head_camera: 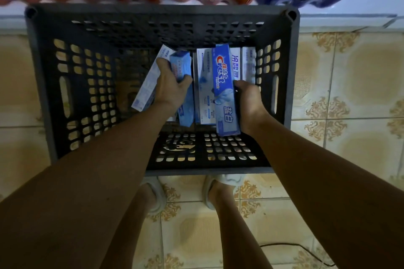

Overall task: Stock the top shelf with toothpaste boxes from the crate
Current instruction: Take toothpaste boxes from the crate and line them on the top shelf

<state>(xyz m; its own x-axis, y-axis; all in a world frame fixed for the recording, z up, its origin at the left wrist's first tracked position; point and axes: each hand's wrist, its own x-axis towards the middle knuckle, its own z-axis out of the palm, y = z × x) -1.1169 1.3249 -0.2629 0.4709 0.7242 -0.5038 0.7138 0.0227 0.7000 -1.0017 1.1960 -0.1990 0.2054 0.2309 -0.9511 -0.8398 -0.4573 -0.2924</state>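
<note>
While we reach down into the dark crate (52, 85) on the tiled floor (349, 85), our left hand (169, 85) grips a light blue toothpaste box (181, 65). Our right hand (248, 102) holds a blue Crest box (225, 91). More white boxes (204, 94) stand inside between them.

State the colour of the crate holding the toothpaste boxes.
Dark grey crate; shows in the head view.

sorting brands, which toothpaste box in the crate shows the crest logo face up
The blue box in the right hand: its Crest logo faces the camera; the others show paler sides.
</note>
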